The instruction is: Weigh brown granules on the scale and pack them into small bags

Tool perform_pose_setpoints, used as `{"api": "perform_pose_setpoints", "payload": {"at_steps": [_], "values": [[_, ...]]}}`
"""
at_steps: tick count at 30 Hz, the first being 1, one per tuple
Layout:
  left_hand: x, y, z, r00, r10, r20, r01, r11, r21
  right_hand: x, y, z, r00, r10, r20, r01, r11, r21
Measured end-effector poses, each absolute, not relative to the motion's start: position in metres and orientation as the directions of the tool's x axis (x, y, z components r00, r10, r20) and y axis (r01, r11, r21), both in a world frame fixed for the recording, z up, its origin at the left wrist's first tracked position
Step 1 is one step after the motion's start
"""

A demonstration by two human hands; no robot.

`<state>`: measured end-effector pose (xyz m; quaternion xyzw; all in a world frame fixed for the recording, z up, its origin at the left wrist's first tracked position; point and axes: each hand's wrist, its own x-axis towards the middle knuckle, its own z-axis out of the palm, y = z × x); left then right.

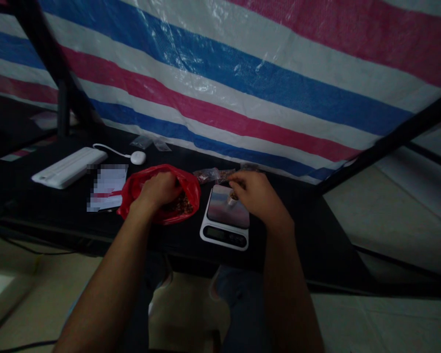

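Note:
My left hand (159,190) reaches into the mouth of a red plastic bag (185,184), and its fingers are hidden by the bag. A heap of small brown pieces (178,207) lies in the bag beside that hand. My right hand (259,196) hangs above a white digital kitchen scale (224,236), its fingertips pinched together at a small cup (232,199) on the weighing plate. Whether those fingertips hold anything is too small to tell.
Behind the scale lies a clear bag with brown contents (209,175). The black table (169,250) also holds a white power bank (69,167), a small corded white device (137,157), blurred papers (106,186) and clear plastic scraps (142,142). A striped tarp (220,98) hangs behind.

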<state>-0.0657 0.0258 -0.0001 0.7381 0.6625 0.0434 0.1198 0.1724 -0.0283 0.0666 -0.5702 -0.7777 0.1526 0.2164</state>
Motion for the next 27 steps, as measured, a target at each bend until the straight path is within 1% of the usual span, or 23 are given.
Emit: {"api": "perform_pose_setpoints", "payload": {"at_steps": [1,2,4,6,8,10,13,16,21,24,27], "values": [[-0.066,0.025,0.001,0.122,0.988,-0.095,0.969,-0.098,0.227,0.158,-0.03,0.067,-0.285,0.933,0.219,0.808,0.357,-0.469],[-0.067,0.025,0.001,0.127,0.987,-0.096,0.97,-0.103,0.219,0.143,-0.032,0.065,-0.34,0.91,0.239,0.783,0.414,-0.464],[-0.068,0.024,0.002,0.141,0.984,-0.11,0.971,-0.116,0.209,0.111,-0.034,0.058,-0.476,0.856,0.204,0.717,0.511,-0.473],[-0.07,0.023,0.003,0.151,0.98,-0.131,0.97,-0.121,0.211,0.085,-0.033,0.046,-0.575,0.808,0.128,0.693,0.565,-0.448],[-0.073,0.023,0.003,0.127,0.983,-0.134,0.971,-0.095,0.218,0.068,-0.029,0.032,-0.556,0.829,0.061,0.755,0.534,-0.381],[-0.077,0.024,0.002,0.085,0.988,-0.125,0.971,-0.054,0.233,0.06,-0.024,0.02,-0.496,0.868,0.006,0.825,0.473,-0.308],[-0.086,0.026,0.001,0.135,0.983,-0.124,0.95,-0.093,0.299,0.061,-0.016,0.009,-0.455,0.889,-0.05,0.866,0.428,-0.257],[-0.098,0.025,0.004,0.235,0.965,-0.112,0.914,-0.181,0.364,0.066,-0.009,0.005,-0.46,0.885,-0.074,0.866,0.429,-0.259],[-0.106,0.018,0.012,0.363,0.927,-0.095,0.87,-0.3,0.392,0.072,-0.004,0.008,-0.461,0.883,-0.086,0.856,0.417,-0.305],[-0.098,0.013,0.014,0.396,0.906,-0.149,0.841,-0.293,0.455,0.074,-0.003,0.009,-0.465,0.882,-0.079,0.841,0.413,-0.35],[-0.088,0.009,0.013,0.401,0.89,-0.216,0.825,-0.248,0.508,0.075,-0.003,0.008,-0.442,0.894,-0.069,0.853,0.395,-0.342]]}}
